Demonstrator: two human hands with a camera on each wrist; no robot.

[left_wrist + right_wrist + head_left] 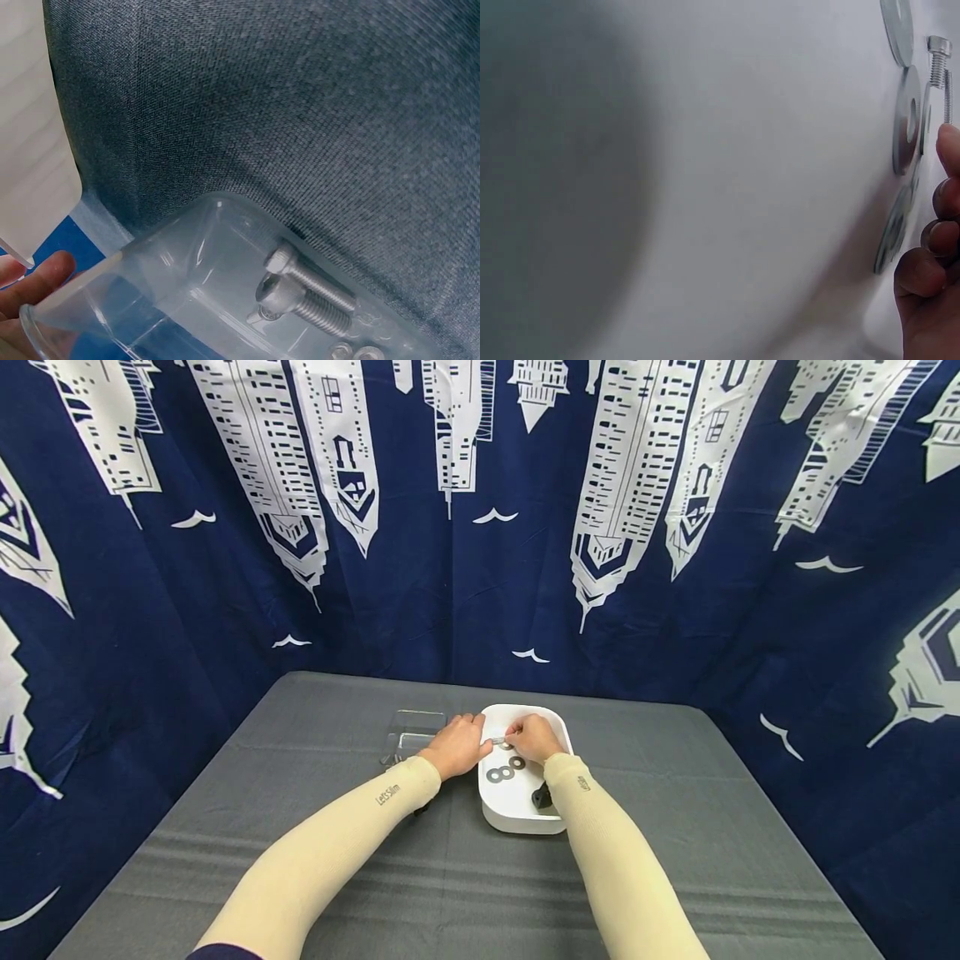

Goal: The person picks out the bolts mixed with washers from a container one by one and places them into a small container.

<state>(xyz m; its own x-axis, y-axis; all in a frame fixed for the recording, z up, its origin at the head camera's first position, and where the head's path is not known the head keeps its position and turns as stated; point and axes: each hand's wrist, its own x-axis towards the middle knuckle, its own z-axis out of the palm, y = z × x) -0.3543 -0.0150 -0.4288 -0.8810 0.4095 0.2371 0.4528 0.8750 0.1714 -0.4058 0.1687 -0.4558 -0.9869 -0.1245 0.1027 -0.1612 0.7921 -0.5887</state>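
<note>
In the head view my left hand [459,745] grips the left rim of a white tray [525,823], with the thumb on the inner side. My right hand [532,739] is inside the tray, fingers curled, its fingertips pinching at the metal bolts [497,741]. The right wrist view shows a socket-head bolt [939,56] just beyond those fingertips; what lies between them is hidden. Several flat washers [495,775] lie on the tray floor near my right hand. A small black part [540,797] sits by the tray's right wall, partly covered by the right forearm.
Left of the tray stand clear plastic containers [417,720]; one clear container [217,217] in the left wrist view holds bolts [304,300] and small nuts [341,351]. A grey cloth [360,893] covers the table. A dark blue printed curtain [450,593] hangs behind it.
</note>
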